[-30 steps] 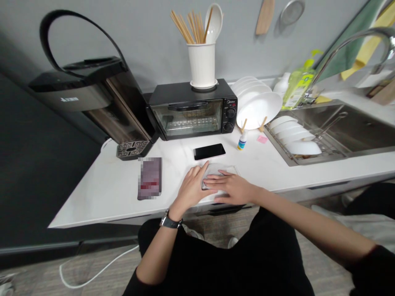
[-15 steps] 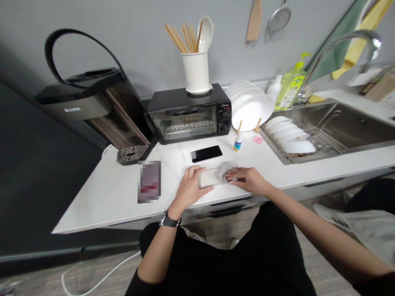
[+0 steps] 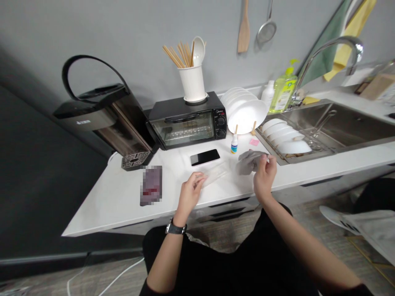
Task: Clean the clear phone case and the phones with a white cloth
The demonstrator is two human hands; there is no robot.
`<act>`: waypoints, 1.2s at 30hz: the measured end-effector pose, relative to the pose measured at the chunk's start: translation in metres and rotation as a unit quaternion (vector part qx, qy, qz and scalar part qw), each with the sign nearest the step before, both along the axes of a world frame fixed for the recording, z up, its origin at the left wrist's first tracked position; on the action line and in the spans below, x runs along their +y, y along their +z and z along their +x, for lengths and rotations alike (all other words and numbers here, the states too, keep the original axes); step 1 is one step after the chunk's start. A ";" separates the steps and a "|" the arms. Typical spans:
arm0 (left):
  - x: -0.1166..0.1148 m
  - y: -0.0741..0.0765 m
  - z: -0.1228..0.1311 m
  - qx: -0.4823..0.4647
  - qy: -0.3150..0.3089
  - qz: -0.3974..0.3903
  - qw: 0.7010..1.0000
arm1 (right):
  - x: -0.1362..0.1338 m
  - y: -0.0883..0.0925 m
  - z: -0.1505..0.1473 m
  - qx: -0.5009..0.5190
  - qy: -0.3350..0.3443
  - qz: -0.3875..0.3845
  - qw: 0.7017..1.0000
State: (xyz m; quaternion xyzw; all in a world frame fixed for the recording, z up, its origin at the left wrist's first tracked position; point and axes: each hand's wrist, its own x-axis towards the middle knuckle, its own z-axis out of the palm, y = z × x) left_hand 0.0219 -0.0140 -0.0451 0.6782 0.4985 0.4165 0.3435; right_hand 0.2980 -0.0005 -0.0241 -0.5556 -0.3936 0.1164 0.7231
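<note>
My left hand is lifted over the white counter, fingers pinched on the near end of a clear plastic sleeve. My right hand is raised to the right of it, pinching a grey cloth that hangs in the air. A black phone lies face up just behind the sleeve. A small dropper bottle stands behind the cloth, beside a pink sticky note.
A dark blurred card lies left of my hands. At the back stand a water dispenser, a toaster oven with a utensil holder, stacked plates, soap bottle and the sink with bowls.
Both hands lifted off the counter. My right hand drew the grey cloth out of the clear sleeve and moved right; my left hand kept the sleeve. The camera view tilted up.
</note>
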 end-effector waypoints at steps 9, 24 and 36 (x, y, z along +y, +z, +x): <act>-0.005 0.000 0.003 0.047 -0.001 0.034 0.998 | -0.018 0.006 -0.061 -0.420 0.305 0.056 0.853; -0.007 0.000 -0.001 0.056 -0.011 0.058 0.997 | -0.020 -0.012 -0.065 -0.586 0.257 -0.004 0.768; -0.005 -0.001 -0.005 0.094 -0.005 0.049 0.994 | -0.049 -0.017 -0.110 -0.585 0.319 0.000 0.746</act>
